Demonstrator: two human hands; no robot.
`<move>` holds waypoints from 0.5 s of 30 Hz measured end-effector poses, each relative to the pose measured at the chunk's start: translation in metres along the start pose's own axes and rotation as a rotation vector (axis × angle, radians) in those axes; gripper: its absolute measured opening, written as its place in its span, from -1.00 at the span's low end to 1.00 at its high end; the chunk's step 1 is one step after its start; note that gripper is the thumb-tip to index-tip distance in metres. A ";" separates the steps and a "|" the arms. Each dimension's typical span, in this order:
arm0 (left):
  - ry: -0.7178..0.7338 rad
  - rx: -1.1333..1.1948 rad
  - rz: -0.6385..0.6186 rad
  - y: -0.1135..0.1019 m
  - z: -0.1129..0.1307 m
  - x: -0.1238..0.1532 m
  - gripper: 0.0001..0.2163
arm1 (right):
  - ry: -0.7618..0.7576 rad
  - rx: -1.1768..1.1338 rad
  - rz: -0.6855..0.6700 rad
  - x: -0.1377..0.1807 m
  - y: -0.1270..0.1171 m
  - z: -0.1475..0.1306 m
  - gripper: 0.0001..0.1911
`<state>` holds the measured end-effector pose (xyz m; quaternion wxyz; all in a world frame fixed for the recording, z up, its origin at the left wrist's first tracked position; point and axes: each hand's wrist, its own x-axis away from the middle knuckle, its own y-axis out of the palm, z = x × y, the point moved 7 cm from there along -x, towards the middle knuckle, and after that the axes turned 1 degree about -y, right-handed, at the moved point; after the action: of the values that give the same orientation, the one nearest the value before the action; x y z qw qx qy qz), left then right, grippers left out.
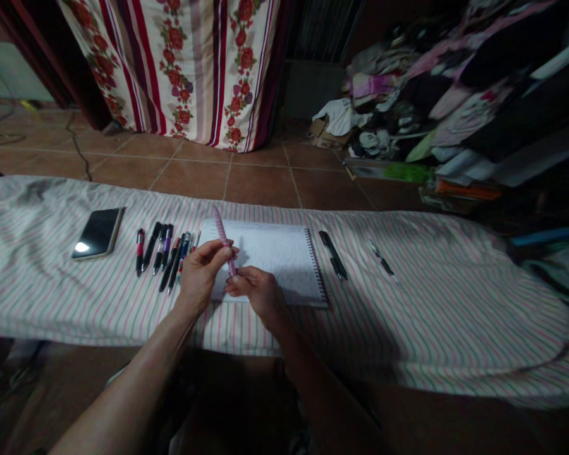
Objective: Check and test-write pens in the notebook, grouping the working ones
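My left hand (203, 273) and my right hand (255, 292) both pinch a pink pen (222, 236), which points up and away over a white spiral notebook (279, 256). The left fingers grip the pen's middle; the right fingers hold its lower end. The notebook lies flat on a striped cloth surface (431, 303). A row of several pens (164, 253) lies just left of my left hand.
A dark phone (97, 232) lies at the left on the striped cloth. A black pen (333, 254) and another pen (382, 259) lie right of the notebook. Beyond are a tiled floor (260, 180), a floral curtain (189, 69) and a clothes pile (446, 95).
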<state>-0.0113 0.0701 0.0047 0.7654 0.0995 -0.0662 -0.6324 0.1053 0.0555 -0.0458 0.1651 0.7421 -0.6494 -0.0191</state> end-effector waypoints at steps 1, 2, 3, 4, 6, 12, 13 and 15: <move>0.000 0.001 0.005 0.000 0.000 0.000 -0.83 | 0.002 -0.002 0.001 0.000 0.000 0.001 -0.86; 0.000 0.003 0.010 0.000 0.000 0.000 -0.84 | 0.002 -0.003 0.001 0.000 0.000 0.001 -0.86; 0.001 0.007 0.012 0.000 0.000 0.000 -0.84 | 0.001 -0.004 0.001 0.000 0.000 0.001 -0.86; 0.003 0.010 0.014 0.000 0.001 0.000 -0.85 | 0.000 -0.005 0.001 0.000 0.000 0.001 -0.86; 0.006 0.012 0.014 0.000 0.001 0.000 -0.85 | -0.001 -0.005 0.005 0.000 0.000 0.001 -0.86; 0.011 0.024 0.010 0.000 0.000 0.000 -0.83 | -0.021 0.005 0.008 0.000 0.000 0.000 -0.85; 0.007 0.026 0.009 0.000 0.000 0.000 -0.83 | -0.023 0.004 0.012 0.000 0.000 0.000 -0.84; -0.003 0.025 -0.001 0.000 -0.002 0.000 -0.82 | -0.024 -0.001 0.019 0.000 -0.001 -0.001 -0.83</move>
<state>-0.0105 0.0703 0.0033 0.7636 0.1081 -0.0752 -0.6322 0.1061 0.0554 -0.0454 0.1579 0.7355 -0.6583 -0.0269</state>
